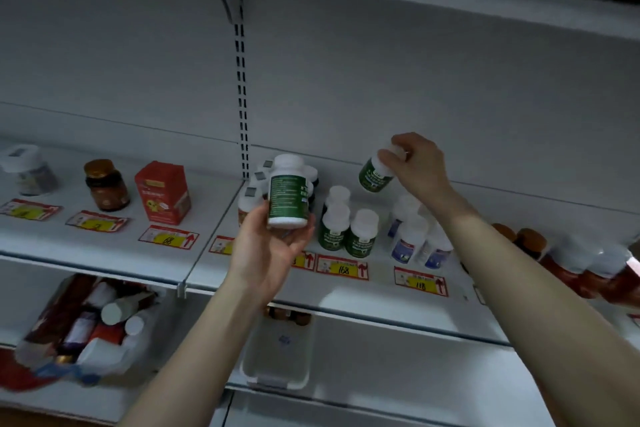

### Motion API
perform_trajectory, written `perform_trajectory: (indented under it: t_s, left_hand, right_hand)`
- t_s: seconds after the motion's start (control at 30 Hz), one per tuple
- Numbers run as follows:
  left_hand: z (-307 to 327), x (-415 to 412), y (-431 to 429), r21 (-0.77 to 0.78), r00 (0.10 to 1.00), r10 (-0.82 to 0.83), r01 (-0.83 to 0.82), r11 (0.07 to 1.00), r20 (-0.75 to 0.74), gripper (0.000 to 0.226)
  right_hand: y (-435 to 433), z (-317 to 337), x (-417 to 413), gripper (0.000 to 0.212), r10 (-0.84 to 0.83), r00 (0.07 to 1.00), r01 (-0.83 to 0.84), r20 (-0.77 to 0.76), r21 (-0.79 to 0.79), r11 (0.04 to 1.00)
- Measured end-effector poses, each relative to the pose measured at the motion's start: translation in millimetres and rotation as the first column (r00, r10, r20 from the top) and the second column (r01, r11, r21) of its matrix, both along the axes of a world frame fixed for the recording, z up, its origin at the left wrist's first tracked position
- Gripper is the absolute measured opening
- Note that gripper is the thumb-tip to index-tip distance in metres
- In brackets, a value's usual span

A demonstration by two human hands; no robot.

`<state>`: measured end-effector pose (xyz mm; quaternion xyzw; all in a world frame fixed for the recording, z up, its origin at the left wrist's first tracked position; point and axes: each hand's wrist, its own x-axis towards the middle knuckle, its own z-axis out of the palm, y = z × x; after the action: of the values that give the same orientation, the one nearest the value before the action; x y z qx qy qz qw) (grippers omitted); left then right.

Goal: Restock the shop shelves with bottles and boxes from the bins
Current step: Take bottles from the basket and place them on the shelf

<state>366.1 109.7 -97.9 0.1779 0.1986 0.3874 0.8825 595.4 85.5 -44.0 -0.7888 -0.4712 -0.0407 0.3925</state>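
Holding two green-label bottles over the shelf

Shelf (104, 246) is part stocked; bin (31, 357) sits low left with stock still in it. Left hand (266, 253) cups the large bottle (287, 198) from below, fingers round its base, upright, near the shelf's middle. Right hand (419, 163) pinches the small bottle (375, 175) by its white cap, tilted, above and behind the matching green row (346, 229). Both look like rigid plastic: probably light, stiff, glossy labels likely slick. Gripping the body mid-height seems safer than the cap.

green-labelled white-capped bottles (375, 170), red box (163, 193), amber jar (106, 189), red-and-yellow price tags (342, 267).
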Motion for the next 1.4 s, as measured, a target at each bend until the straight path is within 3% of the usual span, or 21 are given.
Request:
perform_trajectory:
  t_s: [0.1, 0.2, 0.27, 0.4, 0.6, 0.8, 0.9, 0.93, 1.0, 1.07, 1.2, 1.3, 1.4]
  left_hand:
    - [-5, 6, 3, 0.063, 0.997, 0.052, -0.049, 0.997, -0.060, 0.039]
    - [-10, 10, 5, 0.167, 0.981, 0.112, -0.085, 0.982, -0.157, 0.060]
    - [-11, 11, 8, 0.196, 0.972, 0.141, -0.104, 0.975, -0.190, 0.067]
    - [-12, 10, 12, 0.236, 0.972, 0.139, -0.092, 0.967, -0.190, 0.100]
    - [-9, 8, 18, 0.278, 0.947, 0.171, -0.093, 0.956, -0.271, 0.066]
    - [-11, 12, 20, 0.432, 0.875, 0.249, -0.052, 0.901, -0.414, 0.076]
    - [-12, 18, 17, 0.625, 0.761, 0.419, -0.023, 0.780, -0.495, 0.062]
    - [-11, 20, 16, 0.678, 0.729, 0.478, -0.026, 0.734, -0.490, 0.059]
    - [-9, 25, 15, 0.756, 0.674, 0.571, -0.028, 0.654, -0.468, 0.059]
    - [-8, 30, 14, 0.818, 0.604, 0.649, 0.008, 0.575, -0.462, 0.063]
    - [-10, 37, 15, 0.906, 0.471, 0.777, 0.155, 0.394, -0.419, 0.062]
    - [-8, 35, 17, 0.886, 0.529, 0.721, 0.155, 0.437, -0.447, 0.061]
    - [-3, 28, 17, 0.760, 0.745, 0.456, 0.104, 0.642, -0.487, 0.061]
  right_hand:
    - [24, -15, 20, 0.042, 0.049, 0.999, -0.048, 0.003, -0.177, 0.983]
    - [38, -31, 29, 0.044, 0.103, 0.994, -0.112, -0.046, -0.323, 0.940]
    - [43, -41, 29, 0.043, 0.121, 0.988, -0.147, -0.090, -0.377, 0.914]
    - [46, -52, 24, 0.043, 0.122, 0.981, -0.175, -0.148, -0.424, 0.889]
    - [48, -62, 24, 0.041, 0.124, 0.979, -0.188, -0.163, -0.474, 0.860]
    - [45, -63, 28, 0.044, 0.156, 0.974, -0.220, -0.163, -0.519, 0.826]
    - [41, -46, 17, 0.035, 0.178, 0.979, -0.202, -0.099, -0.351, 0.914]
    - [39, -35, 9, 0.027, 0.202, 0.971, -0.228, -0.131, -0.234, 0.945]
    - [30, -10, -13, 0.018, 0.317, 0.884, -0.353, -0.344, -0.045, 0.935]
    - [21, 12, -34, 0.023, 0.414, 0.776, -0.483, -0.476, -0.025, 0.876]
    - [17, 21, -53, 0.026, 0.489, 0.784, -0.552, -0.382, -0.071, 0.831]
    - [15, 22, -49, 0.017, 0.514, 0.733, -0.573, -0.445, 0.003, 0.820]
    - [13, 24, -38, 0.017, 0.540, 0.635, -0.603, -0.553, 0.082, 0.793]
